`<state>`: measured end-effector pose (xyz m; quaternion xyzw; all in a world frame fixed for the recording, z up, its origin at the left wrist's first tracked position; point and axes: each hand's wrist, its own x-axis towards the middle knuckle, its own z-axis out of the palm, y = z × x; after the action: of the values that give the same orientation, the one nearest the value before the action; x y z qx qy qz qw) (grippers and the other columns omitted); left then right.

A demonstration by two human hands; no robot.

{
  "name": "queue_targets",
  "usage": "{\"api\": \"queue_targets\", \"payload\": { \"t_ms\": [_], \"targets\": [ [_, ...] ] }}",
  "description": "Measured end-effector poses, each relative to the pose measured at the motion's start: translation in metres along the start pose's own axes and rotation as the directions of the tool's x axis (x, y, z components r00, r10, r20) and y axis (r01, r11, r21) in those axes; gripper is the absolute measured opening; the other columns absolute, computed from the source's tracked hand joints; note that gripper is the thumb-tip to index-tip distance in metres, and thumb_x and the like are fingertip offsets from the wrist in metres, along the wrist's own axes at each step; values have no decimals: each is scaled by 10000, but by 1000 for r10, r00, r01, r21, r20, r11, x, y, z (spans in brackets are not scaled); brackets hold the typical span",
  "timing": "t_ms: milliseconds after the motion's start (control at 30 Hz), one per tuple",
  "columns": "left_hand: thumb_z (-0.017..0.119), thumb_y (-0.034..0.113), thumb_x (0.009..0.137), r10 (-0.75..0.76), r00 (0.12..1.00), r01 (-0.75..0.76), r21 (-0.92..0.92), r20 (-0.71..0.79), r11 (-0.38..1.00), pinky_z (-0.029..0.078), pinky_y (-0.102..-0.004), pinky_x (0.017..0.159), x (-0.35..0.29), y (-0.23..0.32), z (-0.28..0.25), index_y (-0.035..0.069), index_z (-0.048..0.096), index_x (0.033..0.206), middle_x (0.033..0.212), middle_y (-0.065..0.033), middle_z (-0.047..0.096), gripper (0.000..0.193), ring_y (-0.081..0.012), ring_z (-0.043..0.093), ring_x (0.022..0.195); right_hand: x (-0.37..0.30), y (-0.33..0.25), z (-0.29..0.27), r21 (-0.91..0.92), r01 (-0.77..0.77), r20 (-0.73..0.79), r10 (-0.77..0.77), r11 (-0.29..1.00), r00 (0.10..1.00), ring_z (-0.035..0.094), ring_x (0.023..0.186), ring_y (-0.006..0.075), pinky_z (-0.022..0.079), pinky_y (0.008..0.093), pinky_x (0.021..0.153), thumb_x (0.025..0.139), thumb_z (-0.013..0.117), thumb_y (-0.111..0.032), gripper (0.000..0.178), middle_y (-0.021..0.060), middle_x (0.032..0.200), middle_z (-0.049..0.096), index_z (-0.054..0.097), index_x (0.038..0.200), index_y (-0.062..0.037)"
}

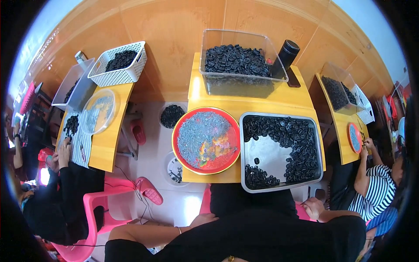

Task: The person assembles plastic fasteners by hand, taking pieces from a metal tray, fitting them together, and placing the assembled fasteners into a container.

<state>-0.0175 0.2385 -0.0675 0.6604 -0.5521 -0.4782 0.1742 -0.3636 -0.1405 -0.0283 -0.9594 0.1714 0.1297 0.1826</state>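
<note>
My left hand rests low beside my left thigh, over the edge of a pink stool. Its fingers lie loosely extended, and nothing shows in them. On the other side, my right hand lies by my right thigh at the stool's edge, fingers loose and holding nothing visible. Both hands are below the table and apart from the things on it. In front of me stand a red round tray of small silvery metal pieces and a metal tray of small black oval parts, one lying alone in its bare middle.
A clear bin of black parts, a black flask and a phone are at the table's back. Tubs and pink slippers lie on the floor at left. People work at the left table and right table.
</note>
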Motion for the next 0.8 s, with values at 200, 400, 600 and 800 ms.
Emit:
{"api": "queue_targets", "payload": {
  "t_ms": [200,400,600,800],
  "targets": [
    [484,192,870,-96,988,87,-81,-124,993,481,-323,832,-6,18,-4,50,575,1099,992,-110,573,285,-262,576,949,-4,0,-1,-10,-24,27,25,1000,999,580,807,333,481,436,701,781,504,-208,195,146,809,618,654,821,-90],
    [490,196,857,-47,995,41,-71,-93,997,482,-326,824,0,11,-6,51,575,1075,975,-108,572,276,-263,576,941,0,-1,-5,54,-16,0,16,998,1000,570,801,348,471,445,695,780,501,-218,209,154,810,615,650,829,-80],
    [497,201,842,-1,995,-4,-46,-101,999,484,-330,814,-11,-1,-13,52,575,1046,956,-106,570,265,-264,576,931,-2,5,-1,60,-23,5,22,998,1000,577,786,349,472,447,696,769,505,-222,215,150,804,620,654,822,-78],
    [504,206,827,49,990,-52,-23,-135,998,485,-333,803,-25,-25,-20,53,575,1017,936,-105,569,255,-264,576,921,-3,4,0,23,-23,4,23,999,1000,582,795,346,477,440,702,757,508,-236,221,145,813,624,654,821,-83]
  ]
}}
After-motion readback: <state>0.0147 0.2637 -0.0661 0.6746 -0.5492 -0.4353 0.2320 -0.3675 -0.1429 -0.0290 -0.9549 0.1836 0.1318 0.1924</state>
